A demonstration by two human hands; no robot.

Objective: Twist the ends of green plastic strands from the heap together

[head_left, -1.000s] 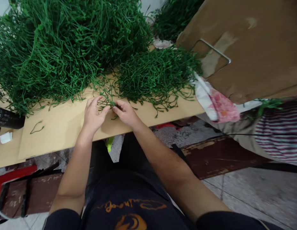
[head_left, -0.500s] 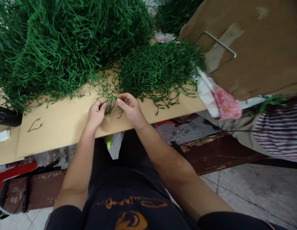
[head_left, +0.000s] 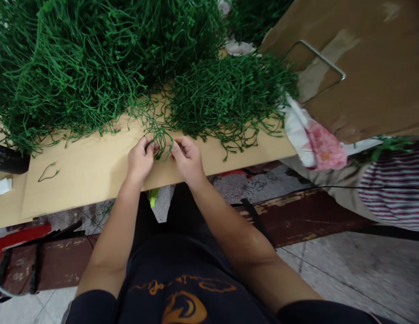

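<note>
Between my two hands, just above the tan board [head_left: 84, 175], is a small bunch of green plastic stems [head_left: 161, 137]. My left hand [head_left: 141, 158] is closed round the bunch's left side, thumb against the fingers. Thumb and forefinger of my right hand [head_left: 188, 158] pinch a stem at the bunch's right edge. Behind my hands lies a flat heap of the same stems [head_left: 229, 94]. A far larger pile of green stems [head_left: 94, 67] rises at the back left. One loose stem [head_left: 49, 172] rests on the board to the left.
A cardboard sheet [head_left: 364, 58] with a metal wire handle [head_left: 322, 58] leans at the right, beside a pink-and-white cloth [head_left: 326, 146]. Someone in a striped garment [head_left: 394, 184] sits at the right edge. A black cylinder [head_left: 8, 158] and a white scrap [head_left: 2, 186] lie at far left.
My right hand has drawn slightly away from my left, and the gap between them is wider. Both hands still hold the bunch. The whole view has shifted a little.
</note>
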